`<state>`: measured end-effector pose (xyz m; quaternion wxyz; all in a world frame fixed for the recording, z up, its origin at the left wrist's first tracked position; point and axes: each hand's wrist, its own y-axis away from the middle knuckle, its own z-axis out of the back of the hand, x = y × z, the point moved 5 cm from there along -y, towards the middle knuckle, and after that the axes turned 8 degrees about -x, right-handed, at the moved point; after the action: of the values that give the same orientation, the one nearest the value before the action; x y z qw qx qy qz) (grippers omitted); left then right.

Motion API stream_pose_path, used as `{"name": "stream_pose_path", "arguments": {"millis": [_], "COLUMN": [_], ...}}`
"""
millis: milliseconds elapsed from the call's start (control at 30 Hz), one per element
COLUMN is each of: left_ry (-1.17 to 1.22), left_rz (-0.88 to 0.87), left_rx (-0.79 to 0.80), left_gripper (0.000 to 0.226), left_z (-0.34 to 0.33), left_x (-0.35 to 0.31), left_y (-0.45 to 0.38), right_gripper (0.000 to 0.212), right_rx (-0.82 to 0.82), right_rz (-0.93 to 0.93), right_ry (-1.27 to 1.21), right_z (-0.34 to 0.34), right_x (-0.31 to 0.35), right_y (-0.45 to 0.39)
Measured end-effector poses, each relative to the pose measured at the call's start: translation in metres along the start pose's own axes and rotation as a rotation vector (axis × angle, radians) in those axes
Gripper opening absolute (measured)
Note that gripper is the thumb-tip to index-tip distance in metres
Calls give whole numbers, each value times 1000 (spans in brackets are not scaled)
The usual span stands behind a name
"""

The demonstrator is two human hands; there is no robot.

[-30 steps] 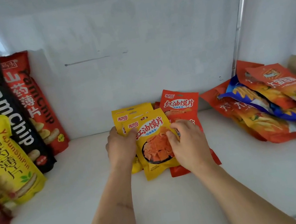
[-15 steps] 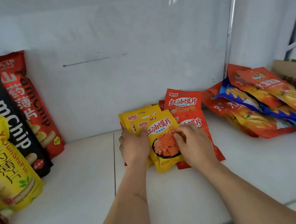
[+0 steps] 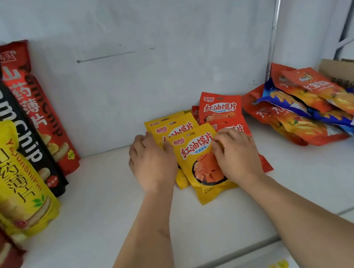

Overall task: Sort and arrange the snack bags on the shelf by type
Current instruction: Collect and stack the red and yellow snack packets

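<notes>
Both hands on the yellow snack bags, mid-shelf.
Left hand (image 3: 151,161) resting flat beside the yellow stack; right hand (image 3: 235,152) curled onto the top yellow bag (image 3: 199,165). Red bags (image 3: 220,108) just beyond the right hand, on the white shelf (image 3: 93,228).

- Bare white shelf (image 3: 105,214) runs open across the lower middle of the frame, between the tall yam chip bags (image 3: 11,146) on the left and the small yellow bags (image 3: 200,167) at centre.
- The piled orange and blue bags (image 3: 312,117) block the right side.
- The back wall (image 3: 160,67) closes the top.
</notes>
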<state>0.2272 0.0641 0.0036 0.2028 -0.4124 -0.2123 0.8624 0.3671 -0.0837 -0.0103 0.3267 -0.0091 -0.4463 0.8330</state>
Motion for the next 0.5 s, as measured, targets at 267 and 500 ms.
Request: {"name": "stream_pose_path", "arguments": {"millis": [267,500], "left_ry": [-181,-252], "left_rz": [-373,-520], "left_rx": [7,-7], "left_gripper": [29,16], "left_z": [22,41], "left_x": [-2,3], "left_y": [21,37], "right_gripper": [20,23], "right_rx": [-96,-83], "right_rz": [177,291], "right_ry": [-14,-41], "right_z": [7,15], "right_x": [42,64], "right_y": [12,15]}}
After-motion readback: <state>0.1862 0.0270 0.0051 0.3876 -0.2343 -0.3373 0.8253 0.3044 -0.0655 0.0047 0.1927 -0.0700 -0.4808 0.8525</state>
